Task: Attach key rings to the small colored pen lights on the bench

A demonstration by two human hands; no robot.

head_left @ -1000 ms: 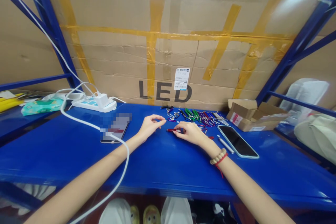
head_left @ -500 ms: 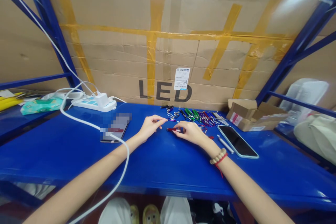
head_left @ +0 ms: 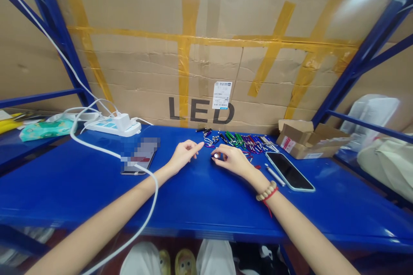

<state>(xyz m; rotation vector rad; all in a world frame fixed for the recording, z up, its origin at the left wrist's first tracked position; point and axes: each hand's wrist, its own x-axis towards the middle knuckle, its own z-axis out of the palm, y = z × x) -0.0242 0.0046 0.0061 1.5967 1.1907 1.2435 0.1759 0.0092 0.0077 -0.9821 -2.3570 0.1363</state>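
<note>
My right hand (head_left: 230, 159) grips a small red metal tube, which looks like a mini flashlight (head_left: 216, 156), between thumb and fingers. Its round silvery end faces me, and the rest is mostly hidden by the fingers. To its left, my left hand (head_left: 186, 154) has thumb and forefinger brought together; whatever may be between them is hidden or too small to name. Just beyond both hands lie a purple piece with a metal clip (head_left: 209, 144) and a pile of slim coloured tubes (head_left: 251, 144) in green, purple, red, blue and silver.
On the blue table (head_left: 180, 206) a phone (head_left: 290, 172) and a silver pen-like tube (head_left: 275, 176) lie right. An open cardboard box (head_left: 303, 139) stands behind them. Left are another phone (head_left: 138, 159), a power strip (head_left: 112, 125) and a white cable (head_left: 156, 189) crossing my left forearm.
The red tube in my right hand has turned from lying sideways to pointing its end at me. My left hand has hardly moved. The view has shifted slightly.
</note>
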